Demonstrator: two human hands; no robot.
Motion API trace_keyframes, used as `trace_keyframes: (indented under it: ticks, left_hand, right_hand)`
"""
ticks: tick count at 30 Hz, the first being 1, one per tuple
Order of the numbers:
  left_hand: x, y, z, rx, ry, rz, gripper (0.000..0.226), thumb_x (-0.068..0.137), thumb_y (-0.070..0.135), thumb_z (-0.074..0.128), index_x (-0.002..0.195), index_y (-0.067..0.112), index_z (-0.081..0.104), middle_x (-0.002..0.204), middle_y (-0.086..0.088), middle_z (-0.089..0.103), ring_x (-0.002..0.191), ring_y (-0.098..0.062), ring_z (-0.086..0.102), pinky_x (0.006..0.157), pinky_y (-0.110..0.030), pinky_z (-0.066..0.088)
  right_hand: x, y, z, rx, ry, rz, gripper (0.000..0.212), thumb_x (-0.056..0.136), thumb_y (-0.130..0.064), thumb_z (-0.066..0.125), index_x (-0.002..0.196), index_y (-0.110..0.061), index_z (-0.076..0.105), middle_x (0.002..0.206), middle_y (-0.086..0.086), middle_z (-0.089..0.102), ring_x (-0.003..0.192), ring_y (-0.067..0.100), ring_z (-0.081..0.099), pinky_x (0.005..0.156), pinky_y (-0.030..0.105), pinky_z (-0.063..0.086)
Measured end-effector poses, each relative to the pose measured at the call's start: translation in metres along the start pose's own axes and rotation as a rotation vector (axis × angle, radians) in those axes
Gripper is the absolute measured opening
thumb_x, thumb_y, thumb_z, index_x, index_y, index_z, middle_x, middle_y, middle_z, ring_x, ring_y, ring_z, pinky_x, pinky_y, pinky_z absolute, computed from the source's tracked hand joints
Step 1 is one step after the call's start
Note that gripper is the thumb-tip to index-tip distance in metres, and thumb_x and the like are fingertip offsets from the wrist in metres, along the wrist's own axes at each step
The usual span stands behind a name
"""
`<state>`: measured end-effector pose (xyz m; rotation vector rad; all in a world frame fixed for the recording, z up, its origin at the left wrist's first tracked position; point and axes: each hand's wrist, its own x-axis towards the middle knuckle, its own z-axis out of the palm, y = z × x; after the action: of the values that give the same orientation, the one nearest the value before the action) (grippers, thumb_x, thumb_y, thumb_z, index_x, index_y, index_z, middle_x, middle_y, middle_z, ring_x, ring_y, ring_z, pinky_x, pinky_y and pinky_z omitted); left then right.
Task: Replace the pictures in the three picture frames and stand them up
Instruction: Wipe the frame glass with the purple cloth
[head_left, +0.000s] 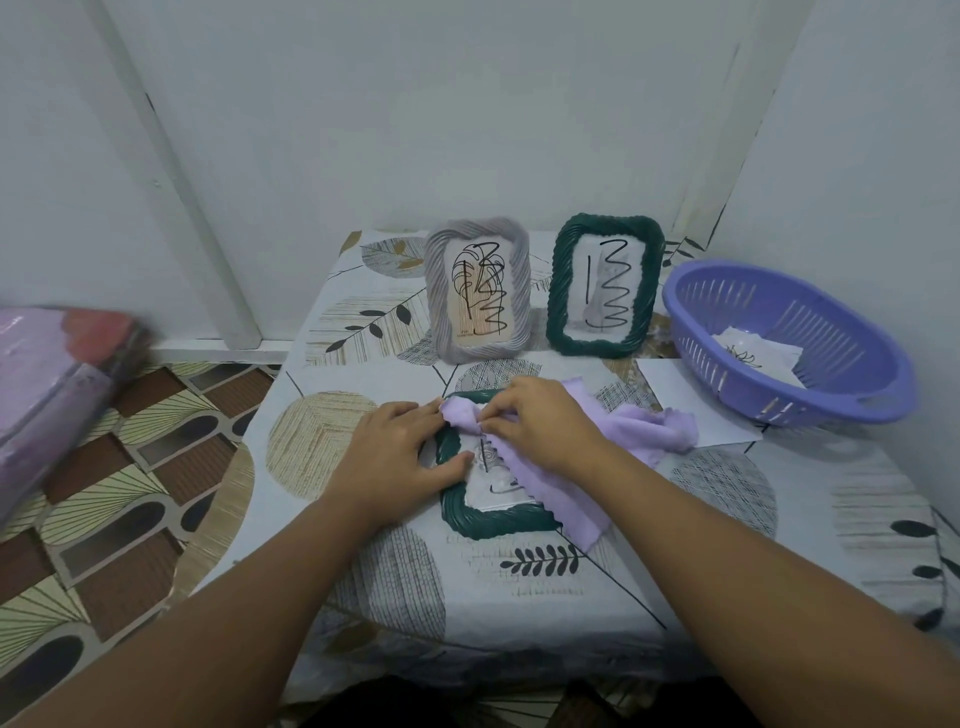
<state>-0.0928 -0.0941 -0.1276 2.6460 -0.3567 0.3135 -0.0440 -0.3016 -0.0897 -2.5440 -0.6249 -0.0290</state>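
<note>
- A dark green frame (485, 522) lay flat mid-desk, glass up.
- The left hand (395, 457) pressed flat on its left rim, fingers spread.
- The right hand (540, 423) pinched a lilac cloth (644, 431) against the glass.
- A grey frame (478, 288) and a second green frame (605, 286) stood upright near the desk's far edge.

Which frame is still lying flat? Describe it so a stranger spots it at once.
On the leaf-patterned table, in front of two standing frames, lies a dark green frame. Unlike the standing green frame, it lies flat under both hands, partly covered by a lilac cloth.
</note>
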Motion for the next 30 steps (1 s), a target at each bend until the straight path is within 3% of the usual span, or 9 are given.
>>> trace_keyframes:
  ticks: [4,9,14,18,20,25,30]
  left_hand:
    - [-0.001,0.002,-0.002,-0.03,0.02,0.009,0.052,0.082,0.069,0.057,0.126,0.043,0.066,0.125,0.018,0.068,0.116,-0.02,0.055,0.102,-0.049,0.045]
    - [0.0,-0.002,0.001,-0.007,-0.001,-0.006,0.051,0.08,0.072,0.054,0.115,0.038,0.07,0.138,0.013,0.063,0.121,-0.02,0.053,0.104,-0.048,0.043]
    - [-0.001,0.0,0.001,-0.031,0.032,0.014,0.042,0.082,0.067,0.058,0.113,0.04,0.069,0.113,0.018,0.07,0.111,-0.02,0.056,0.097,-0.048,0.047]
    - [-0.001,-0.001,0.001,-0.013,0.003,-0.005,0.058,0.081,0.073,0.051,0.127,0.041,0.066,0.142,0.014,0.06,0.125,-0.018,0.051,0.108,-0.048,0.04]
    - [0.0,-0.001,0.002,0.0,-0.004,-0.007,0.06,0.081,0.074,0.05,0.128,0.04,0.066,0.145,0.012,0.058,0.127,-0.018,0.05,0.109,-0.047,0.04]
    - [-0.001,-0.001,0.002,-0.03,0.043,0.007,0.043,0.08,0.068,0.059,0.108,0.036,0.07,0.121,0.009,0.071,0.113,-0.022,0.057,0.099,-0.05,0.047]
    - [0.001,-0.004,0.005,-0.004,0.015,-0.017,0.071,0.079,0.076,0.052,0.136,0.035,0.063,0.144,0.011,0.059,0.127,-0.016,0.052,0.108,-0.048,0.042]
  right_hand:
    - [0.003,-0.003,0.001,0.013,0.037,0.015,0.012,0.092,-0.028,0.073,0.1,-0.024,0.082,0.074,-0.018,0.047,0.083,0.01,0.051,0.074,0.029,0.042]
    - [-0.01,-0.001,0.004,0.059,0.008,0.005,0.009,0.09,-0.031,0.073,0.095,-0.03,0.081,0.086,-0.007,0.058,0.084,0.013,0.056,0.075,0.031,0.045]
    - [-0.006,-0.006,0.001,0.022,0.019,0.023,0.012,0.092,-0.029,0.072,0.098,-0.026,0.081,0.073,-0.018,0.046,0.08,0.008,0.049,0.071,0.029,0.038]
    - [-0.014,-0.003,0.003,0.033,-0.004,0.011,0.011,0.092,-0.031,0.072,0.098,-0.029,0.081,0.091,-0.004,0.06,0.088,0.015,0.058,0.079,0.033,0.047]
    - [-0.014,-0.002,0.001,0.035,-0.018,0.003,0.011,0.092,-0.031,0.072,0.099,-0.029,0.081,0.094,-0.002,0.061,0.09,0.015,0.058,0.081,0.033,0.047]
    - [-0.009,-0.006,0.002,0.02,0.018,0.022,0.011,0.092,-0.03,0.073,0.097,-0.027,0.081,0.079,-0.013,0.048,0.083,0.012,0.052,0.077,0.032,0.046]
    - [-0.021,0.0,0.003,0.063,-0.029,0.008,0.01,0.09,-0.031,0.073,0.097,-0.029,0.081,0.094,-0.002,0.062,0.091,0.016,0.059,0.084,0.036,0.048]
